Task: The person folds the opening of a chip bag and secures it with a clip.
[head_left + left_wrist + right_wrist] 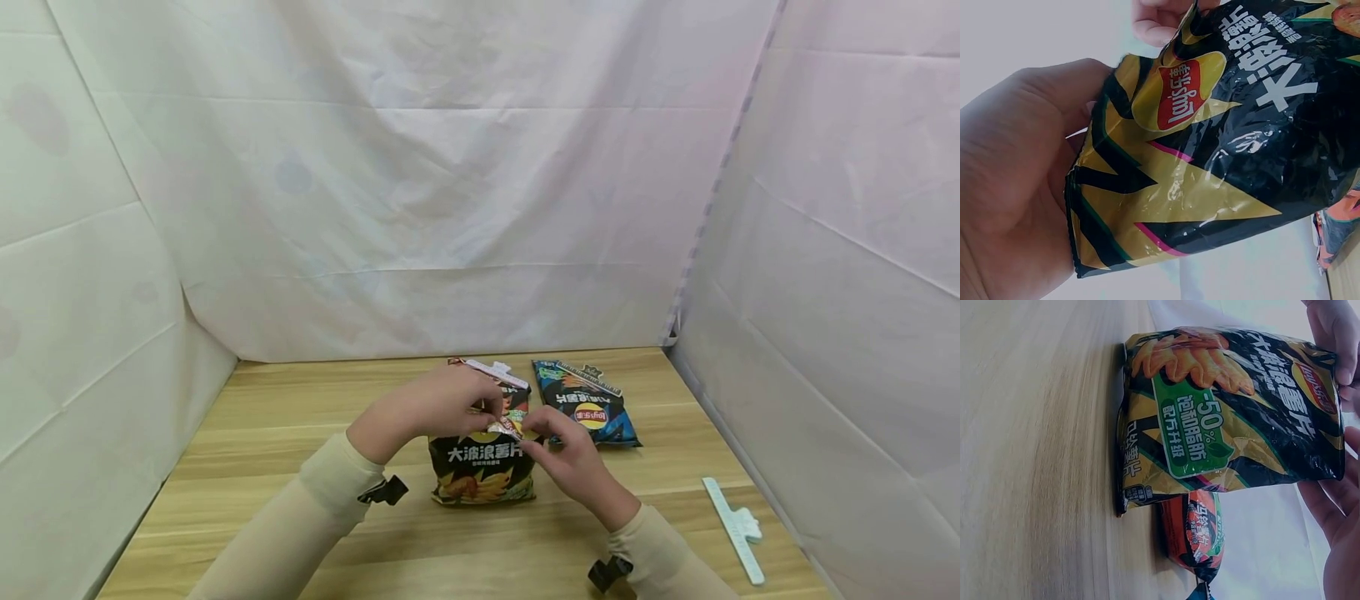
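Note:
A black-and-gold bag of potato chips point(483, 479) stands upright on the wooden table, its lower edge against the wood in the right wrist view. My left hand point(438, 408) pinches the top edge from the left. From the right, my right hand point(573, 462) pinches the other end of that edge. Between the two hands the top of the bag is bunched, and silvery lining shows. The left wrist view shows the bag's front point(1210, 156) beside the left palm. In the right wrist view its printed face point(1229, 419) is seen whole, with fingers at the top.
Behind the held bag lies a red chip bag point(516, 402) with a pale clip point(498, 372) on its top. A blue chip bag point(588, 408) with a dark clip point(588, 377) lies to its right. Near the right table edge is a light blue clip point(733, 531).

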The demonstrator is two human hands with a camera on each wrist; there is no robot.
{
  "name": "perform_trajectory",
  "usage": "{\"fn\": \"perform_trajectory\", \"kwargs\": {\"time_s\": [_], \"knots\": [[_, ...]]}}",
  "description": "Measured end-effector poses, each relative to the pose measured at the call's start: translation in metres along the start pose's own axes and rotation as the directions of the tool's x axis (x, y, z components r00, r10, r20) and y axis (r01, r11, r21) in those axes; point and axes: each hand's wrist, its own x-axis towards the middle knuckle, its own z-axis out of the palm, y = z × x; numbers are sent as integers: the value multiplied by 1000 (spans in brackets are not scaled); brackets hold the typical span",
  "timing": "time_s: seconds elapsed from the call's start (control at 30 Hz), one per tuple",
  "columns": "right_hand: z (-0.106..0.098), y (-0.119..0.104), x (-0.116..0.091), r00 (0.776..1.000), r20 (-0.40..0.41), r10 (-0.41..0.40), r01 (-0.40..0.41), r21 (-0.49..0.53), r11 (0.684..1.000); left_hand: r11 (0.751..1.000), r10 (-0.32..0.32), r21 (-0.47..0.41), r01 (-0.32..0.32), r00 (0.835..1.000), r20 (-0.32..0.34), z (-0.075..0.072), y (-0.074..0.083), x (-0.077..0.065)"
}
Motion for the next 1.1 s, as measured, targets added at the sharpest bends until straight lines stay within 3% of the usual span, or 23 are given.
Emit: {"fn": "perform_trajectory", "kwargs": {"time_s": [0.2,0.43,0.8,1.1], "knots": [[-1,-3,0,998,1,65,-65,28,997,999,-28,-27,29,999,19,1,0,1],[-2,-4,-1,987,1,162,-162,-5,987,999,-41,9,41,999,20,1,0,2],[-6,-2,4,993,35,116,-115,-34,993,999,-24,47,22,999,37,-3,1,2],[-9,2,6,979,84,186,-183,-43,982,996,-40,88,33,996,84,-8,0,1]]}}
